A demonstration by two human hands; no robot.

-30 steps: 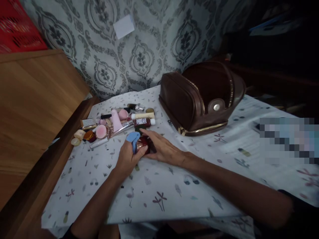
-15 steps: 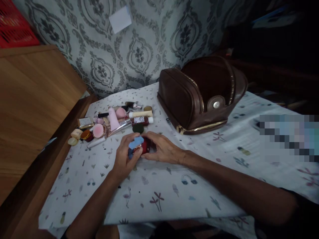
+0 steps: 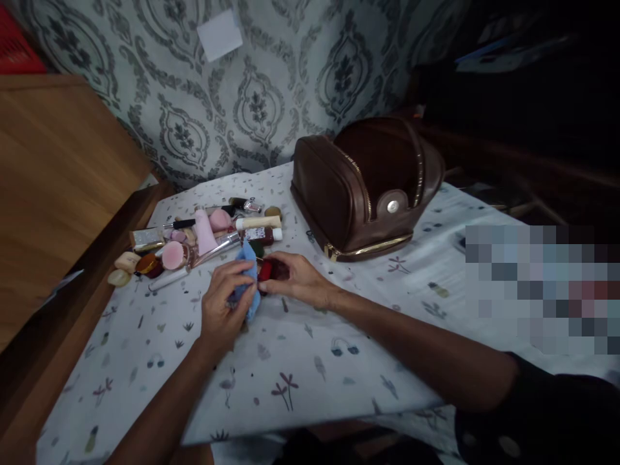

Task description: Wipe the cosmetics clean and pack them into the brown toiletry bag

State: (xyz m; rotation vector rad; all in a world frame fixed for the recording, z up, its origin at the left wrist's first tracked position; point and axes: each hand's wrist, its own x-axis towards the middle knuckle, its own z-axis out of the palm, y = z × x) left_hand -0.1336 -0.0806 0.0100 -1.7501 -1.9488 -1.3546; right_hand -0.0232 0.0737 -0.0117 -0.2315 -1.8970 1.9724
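A light blue cloth (image 3: 249,271) is bunched in my left hand (image 3: 220,307), its fingers closed around it. My right hand (image 3: 306,281) grips a small dark red, shiny container (image 3: 265,270) between thumb and fingers. The cloth is right beside the container, and my fingers hide much of it, so its exact kind is unclear. Just beyond my hands lie cosmetics: a pink tube (image 3: 204,232), a makeup brush (image 3: 217,248), a dark red bottle with a white cap (image 3: 261,235), a round pink-topped item (image 3: 173,256) and an amber jar (image 3: 148,265).
A brown leather bag (image 3: 324,187) stands unzipped at the back right of the table, which has a patterned white cloth (image 3: 310,368). A wooden panel (image 3: 62,181) rises along the left. Behind hangs a patterned curtain (image 3: 259,110). A blurred-out patch (image 3: 533,284) lies at right.
The blue cloth has come up from the red container and now stands upright in my left hand, with more cloth showing. The view has turned slightly right, shifting everything leftward.
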